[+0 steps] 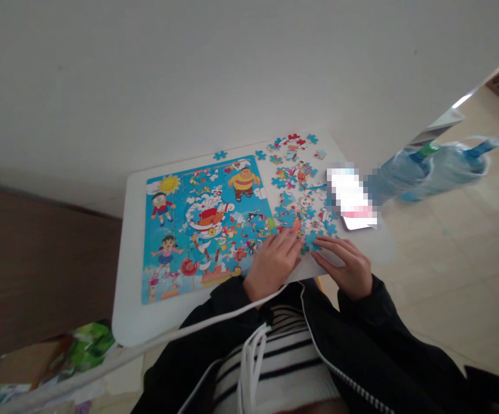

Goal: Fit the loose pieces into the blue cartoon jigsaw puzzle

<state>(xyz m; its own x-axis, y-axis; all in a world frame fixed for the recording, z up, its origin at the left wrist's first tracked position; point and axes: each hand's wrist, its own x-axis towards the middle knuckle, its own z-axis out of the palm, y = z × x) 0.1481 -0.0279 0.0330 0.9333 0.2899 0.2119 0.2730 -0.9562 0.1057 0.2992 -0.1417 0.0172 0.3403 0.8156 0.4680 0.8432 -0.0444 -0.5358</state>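
My loose puzzle pieces [304,201] lie right of the puzzle board [255,207], on the white table [124,310]; my left hand [275,259] lies palm down over the board's near right edge, fingers close together, fingertips at the pieces; my right hand [348,264] has thumb and fingers slightly parted beside blue pieces; I cannot tell whether either hand grips one. Recommended handling: keep fingertip pressure light; separate pieces singly; pinch by the edges, leaving the print visible; avoid dragging the left palm across the board; work clear of the phone [359,221].
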